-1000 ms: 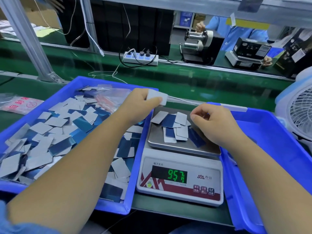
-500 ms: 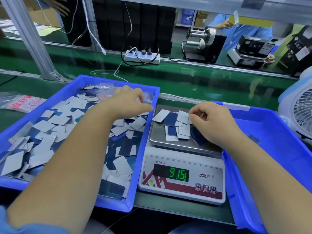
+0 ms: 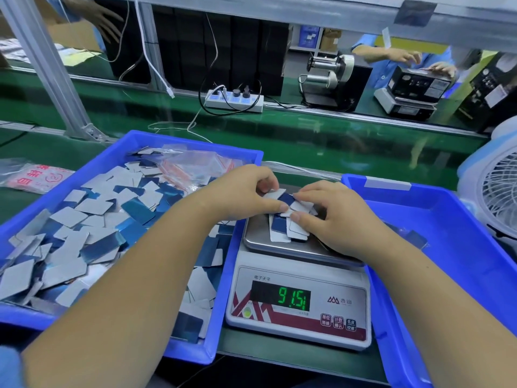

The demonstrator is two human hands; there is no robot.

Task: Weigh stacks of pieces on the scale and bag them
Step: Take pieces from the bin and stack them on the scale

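Note:
A white digital scale (image 3: 299,326) stands between two blue bins, its green display reading 91.5. On its steel pan (image 3: 260,242) lies a small heap of flat white and blue pieces (image 3: 282,231). My left hand (image 3: 246,191) and my right hand (image 3: 333,217) meet over the pan, and the fingers of both pinch the pieces from either side. The left blue bin (image 3: 195,354) holds many loose pieces (image 3: 84,228) and some clear bags with red print (image 3: 193,169) at its back. My right hand hides part of the heap.
The right blue bin (image 3: 436,247) shows a dark piece by its right wall. A white fan (image 3: 500,197) stands at the far right. A bag packet (image 3: 30,175) lies left of the bins. Beyond the green belt sit a power strip (image 3: 235,100) and another worker.
My left hand took a piece off the scale, dropped it in the left bin, then came back to the pan beside my right hand. The reading fell from 95.7 to 91.5.

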